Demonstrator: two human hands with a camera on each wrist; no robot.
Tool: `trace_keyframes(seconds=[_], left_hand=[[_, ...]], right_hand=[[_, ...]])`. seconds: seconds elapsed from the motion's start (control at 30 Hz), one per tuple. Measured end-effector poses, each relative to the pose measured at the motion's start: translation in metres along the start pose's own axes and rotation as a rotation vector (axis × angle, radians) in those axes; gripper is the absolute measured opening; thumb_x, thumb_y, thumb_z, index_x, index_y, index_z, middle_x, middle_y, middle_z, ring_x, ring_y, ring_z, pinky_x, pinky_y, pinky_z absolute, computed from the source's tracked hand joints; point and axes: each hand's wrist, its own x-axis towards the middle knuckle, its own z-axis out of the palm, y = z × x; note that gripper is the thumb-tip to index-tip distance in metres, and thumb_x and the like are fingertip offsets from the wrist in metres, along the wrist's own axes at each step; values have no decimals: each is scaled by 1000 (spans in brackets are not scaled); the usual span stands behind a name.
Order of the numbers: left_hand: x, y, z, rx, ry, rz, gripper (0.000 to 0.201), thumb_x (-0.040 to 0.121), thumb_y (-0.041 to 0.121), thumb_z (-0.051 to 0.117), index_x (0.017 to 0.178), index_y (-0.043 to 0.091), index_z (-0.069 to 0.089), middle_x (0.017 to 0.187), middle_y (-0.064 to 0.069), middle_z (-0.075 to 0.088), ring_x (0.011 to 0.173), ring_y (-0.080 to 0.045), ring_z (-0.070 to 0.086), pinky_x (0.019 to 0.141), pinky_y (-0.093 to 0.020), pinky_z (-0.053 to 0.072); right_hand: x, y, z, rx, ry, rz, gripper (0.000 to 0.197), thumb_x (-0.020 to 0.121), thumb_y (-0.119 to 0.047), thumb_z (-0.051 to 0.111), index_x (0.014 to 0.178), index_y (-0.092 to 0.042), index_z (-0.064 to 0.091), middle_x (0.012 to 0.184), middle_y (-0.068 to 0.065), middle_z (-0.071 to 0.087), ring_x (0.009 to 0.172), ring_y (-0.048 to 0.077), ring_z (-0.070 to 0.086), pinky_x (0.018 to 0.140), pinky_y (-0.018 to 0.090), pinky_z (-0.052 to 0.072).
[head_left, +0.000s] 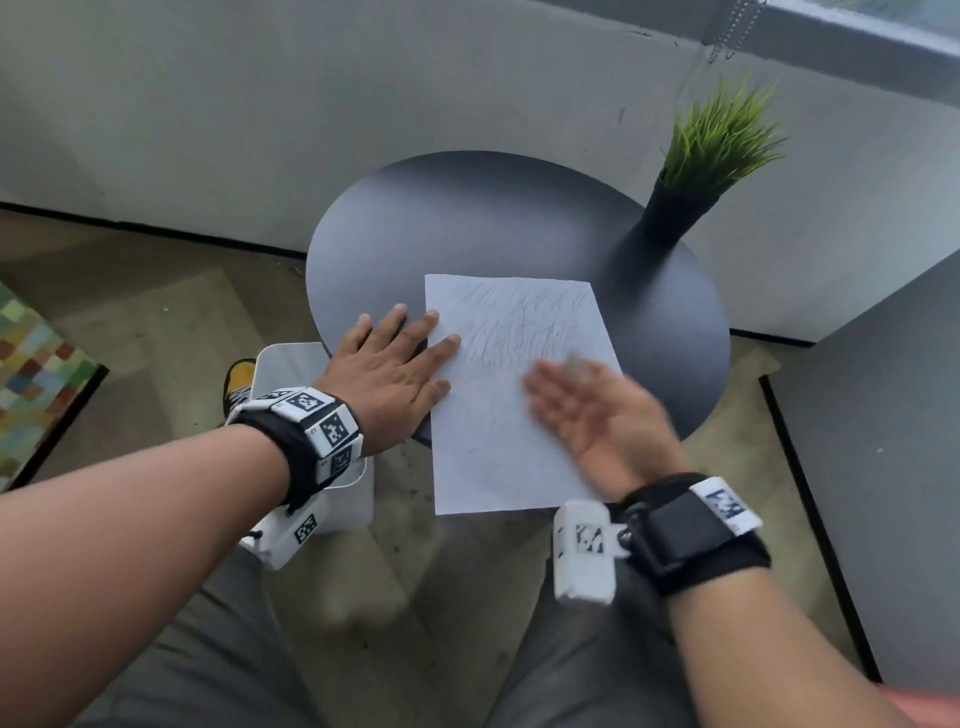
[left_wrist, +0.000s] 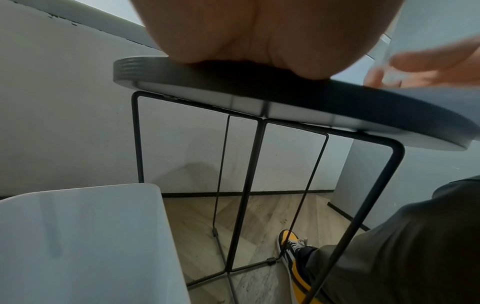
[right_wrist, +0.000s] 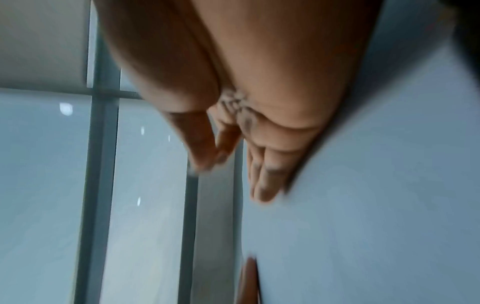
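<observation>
A white sheet of paper (head_left: 498, 457) with pencil scribbles on its upper half lies on a round dark table (head_left: 467, 218), its near end hanging over the rim. My left hand (head_left: 400, 358) lies flat, its straight fingers pressing the sheet's left edge; the heel of the left hand (left_wrist: 259, 37) rests at the table rim (left_wrist: 337, 102). My right hand (head_left: 571, 395) is blurred and stands on its side over the middle of the sheet. Its thumb and forefinger pinch a small pale object (head_left: 576, 359), too blurred to name, while the other fingers (right_wrist: 265, 176) lie straight.
A black vase with green grass (head_left: 670, 218) stands at the table's far right. A white bin (left_wrist: 78, 236) sits on the floor left of the table. My yellow shoe (left_wrist: 293, 259) rests by the wire legs. A grey panel (head_left: 872, 467) stands to the right.
</observation>
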Motion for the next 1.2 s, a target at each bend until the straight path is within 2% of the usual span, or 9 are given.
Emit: trace_keyframes(seconds=[0.1, 0.17, 0.3, 0.5, 0.73, 0.8, 0.9, 1.07, 1.2], left_hand=[[0, 0, 1, 5, 5, 1, 59, 101, 56, 12, 157, 42, -1, 166, 9, -10, 152, -19, -13, 122, -47, -6], [0, 1, 0, 6, 14, -2, 59, 101, 55, 12, 157, 42, -1, 166, 9, -10, 152, -19, -13, 122, -47, -6], [-1, 0, -2, -13, 1, 0, 59, 101, 57, 14, 157, 43, 1, 166, 9, -9, 152, -19, -13, 122, -47, -6], [1, 0, 0, -35, 6, 0, 62, 97, 63, 15, 155, 46, 3, 166, 11, -7, 152, -18, -13, 122, -48, -7], [1, 2, 3, -12, 31, -9, 62, 96, 63, 16, 155, 47, 4, 166, 10, -5, 153, -20, -9, 122, -49, -5], [0, 2, 2, -19, 30, -4, 61, 98, 63, 18, 155, 46, 5, 167, 10, -4, 153, -21, -9, 122, -49, -5], [0, 1, 2, -22, 24, 1, 61, 97, 64, 15, 155, 47, 3, 167, 9, -5, 153, -21, -10, 122, -49, -5], [0, 1, 2, -26, 30, 0, 67, 91, 67, 4, 155, 47, 2, 167, 10, -5, 153, -21, -9, 122, -49, -4], [-1, 1, 0, -53, 8, 7, 61, 97, 64, 14, 155, 47, 3, 167, 10, -7, 153, -20, -12, 122, -49, -6]], right_hand=[[11, -41, -24, -90, 444, -392, 17, 90, -23, 66, 102, -15, 58, 98, 7, 67, 102, 25, 65, 87, 36, 56], [8, -43, -17, -150, 305, -382, 12, 91, -20, 65, 99, -15, 57, 107, 8, 68, 101, 24, 67, 88, 37, 54], [-4, -9, 2, -360, -195, 53, 12, 88, -9, 63, 96, -11, 54, 121, 14, 67, 102, 30, 67, 82, 38, 55], [4, -50, -30, -470, 235, -200, 8, 90, -10, 64, 90, -13, 56, 109, 17, 63, 86, 26, 65, 69, 35, 56], [-36, 6, 38, -524, -415, 250, 11, 91, -5, 61, 98, -6, 52, 117, 23, 67, 106, 37, 67, 91, 44, 52], [-28, 15, 43, -464, -295, 201, 8, 92, -3, 60, 95, -7, 54, 120, 27, 62, 108, 35, 66, 93, 44, 51], [-10, 2, 39, -349, 142, -136, 7, 92, -14, 65, 93, -14, 58, 108, 16, 62, 99, 26, 62, 88, 37, 52], [-17, 14, 48, -271, -222, 167, 7, 94, -3, 55, 98, -9, 52, 119, 23, 65, 111, 38, 64, 98, 45, 48], [5, -3, 29, -220, 273, -248, 9, 91, -15, 65, 95, -17, 57, 106, 8, 63, 99, 24, 62, 82, 36, 52]])
